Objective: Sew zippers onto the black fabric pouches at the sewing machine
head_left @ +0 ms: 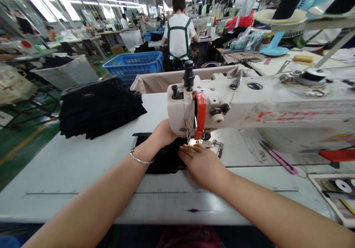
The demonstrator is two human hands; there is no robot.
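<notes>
The right hand (203, 163) is lying palm-down, fingers nearly straight, over the right edge of the black cloth (166, 163), just beside the lit stitching spot (194, 142) of the sewing machine (249, 107). The left hand (166, 131) is resting near the cloth's 12 o'clock side; the machine is hiding its fingers, so its grip cannot be told. Guiding well is likely calling for light, even pressure from both hands, fingertips staying clear of that spot.

Around the cloth, on the pale tabletop (83, 174), a black stack (100, 109) is sitting at 10 o'clock, pink snips (281, 162) at 3, and a ruler (174, 195) is running across at 6. Beyond, a blue basket (149, 65) is standing at 11 o'clock; a person (179, 37) is facing away at 12.
</notes>
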